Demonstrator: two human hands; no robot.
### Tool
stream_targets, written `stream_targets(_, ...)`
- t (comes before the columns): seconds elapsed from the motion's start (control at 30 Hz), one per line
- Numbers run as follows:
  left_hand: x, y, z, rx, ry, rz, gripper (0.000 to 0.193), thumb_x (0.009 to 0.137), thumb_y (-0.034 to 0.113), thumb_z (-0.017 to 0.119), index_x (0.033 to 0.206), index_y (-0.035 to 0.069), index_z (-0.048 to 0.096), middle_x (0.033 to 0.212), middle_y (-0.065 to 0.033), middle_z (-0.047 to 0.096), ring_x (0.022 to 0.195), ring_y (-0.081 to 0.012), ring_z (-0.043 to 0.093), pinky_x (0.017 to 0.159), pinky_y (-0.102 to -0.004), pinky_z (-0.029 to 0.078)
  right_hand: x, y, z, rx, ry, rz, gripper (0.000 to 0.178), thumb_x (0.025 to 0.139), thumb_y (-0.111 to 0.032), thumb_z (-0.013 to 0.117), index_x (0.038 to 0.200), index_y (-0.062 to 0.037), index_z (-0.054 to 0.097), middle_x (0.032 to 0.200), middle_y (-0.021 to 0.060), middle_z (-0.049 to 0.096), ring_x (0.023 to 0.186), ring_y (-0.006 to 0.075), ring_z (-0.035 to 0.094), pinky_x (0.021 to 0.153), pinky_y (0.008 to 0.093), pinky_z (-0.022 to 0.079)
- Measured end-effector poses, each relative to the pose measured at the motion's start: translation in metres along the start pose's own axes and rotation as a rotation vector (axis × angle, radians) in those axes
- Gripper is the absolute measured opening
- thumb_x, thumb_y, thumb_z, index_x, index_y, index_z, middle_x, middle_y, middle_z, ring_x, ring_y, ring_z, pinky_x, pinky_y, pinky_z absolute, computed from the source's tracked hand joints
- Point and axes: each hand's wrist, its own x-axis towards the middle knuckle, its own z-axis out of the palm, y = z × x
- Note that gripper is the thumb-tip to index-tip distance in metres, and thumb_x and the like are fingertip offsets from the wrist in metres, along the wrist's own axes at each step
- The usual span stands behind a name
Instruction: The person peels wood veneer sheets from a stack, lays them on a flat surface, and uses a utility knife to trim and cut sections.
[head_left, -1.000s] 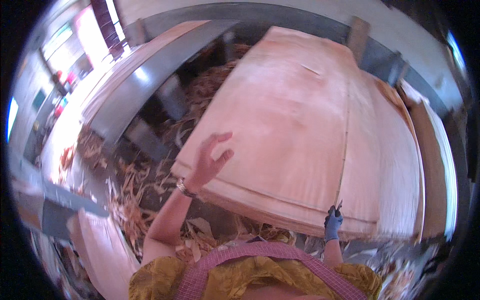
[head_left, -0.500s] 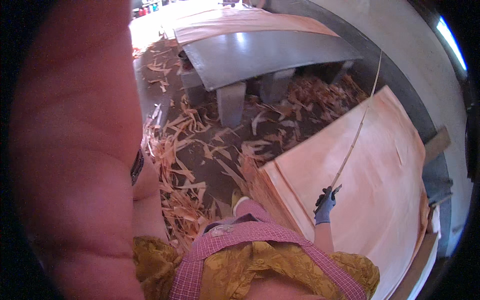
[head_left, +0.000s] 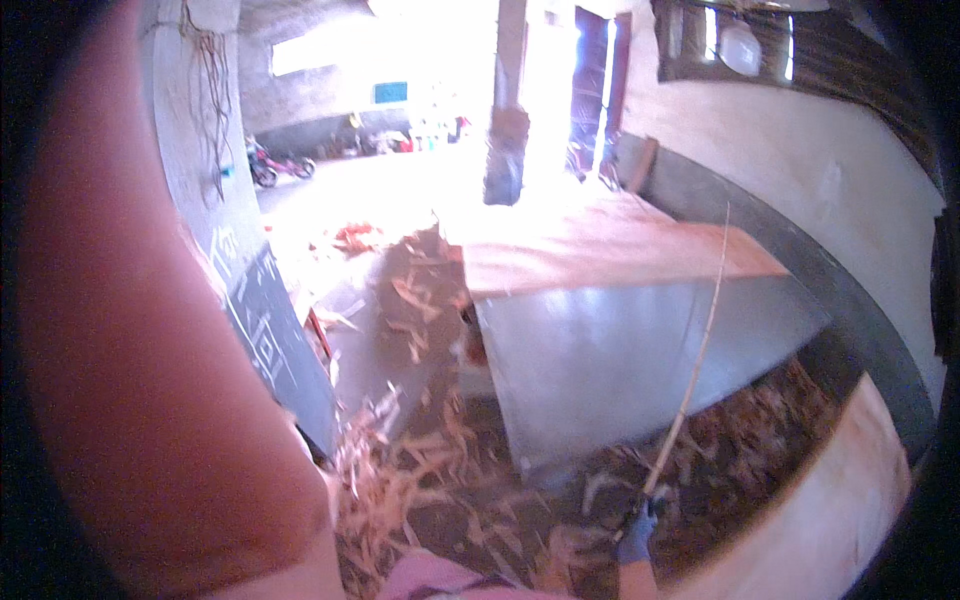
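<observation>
My right hand [head_left: 637, 540], in a blue glove with dark finger parts, is closed around the lower end of a long, thin bamboo stick [head_left: 690, 385]. The stick slants up and away, its far part crossing in front of a grey metal-topped table [head_left: 590, 370]. A wide pinkish wood veneer sheet [head_left: 620, 250] lies over the far part of that table. My raised left arm [head_left: 170, 350] fills the left side, very near and blurred. Its hand is outside the picture.
Torn veneer scraps [head_left: 390, 500] litter the floor. At lower right lies a pile of veneer sheets [head_left: 820, 510]. A pillar [head_left: 505, 150] stands behind the table, a dark board [head_left: 280, 340] leans at left, and a motorbike [head_left: 280, 168] is parked far back.
My view has tilted up, bringing the far room, pillar and doorway into sight. The veneer pile now shows only partly. My right hand sits lower in the picture, still holding the stick.
</observation>
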Motion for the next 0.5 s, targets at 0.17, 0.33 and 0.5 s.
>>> stream_targets(0.17,0.003,-0.162,-0.049,-0.021,-0.010,-0.088,0.082,0.081,0.026,0.071,0.147,0.002,0.028,0.141,-0.0209,0.045,0.131,-0.0377,0.045,0.109,-0.0521,0.037,0.024,0.050,0.139,-0.063,-0.016,0.195,0.038,0.094,-0.024,0.066,0.127,-0.0073,0.059,0.100,0.0017,0.066,0.075,0.0113,0.061,0.061,0.0269,0.050)
stream_targets(0.33,0.058,-0.263,-0.097,-0.099,-0.041,-0.078,0.078,0.082,0.021,0.071,0.146,0.001,0.030,0.142,-0.0202,0.044,0.132,-0.0371,0.044,0.110,-0.0514,0.037,0.045,0.099,0.319,-0.233,-0.081,0.165,0.036,0.091,-0.043,0.067,0.094,-0.0080,0.064,0.057,0.0006,0.055,0.040,0.0117,0.046,0.036,0.0282,0.035)
stream_targets(0.5,0.069,-0.431,-0.127,-0.330,-0.087,-0.169,0.075,0.083,0.016,0.070,0.146,0.001,0.031,0.143,-0.0195,0.043,0.133,-0.0365,0.043,0.111,-0.0507,0.036,0.080,0.145,0.417,-0.274,0.063,0.151,0.031,0.092,-0.041,0.065,0.091,-0.0093,0.062,0.055,0.0016,0.053,0.039,0.0123,0.047,0.035,0.0276,0.038)
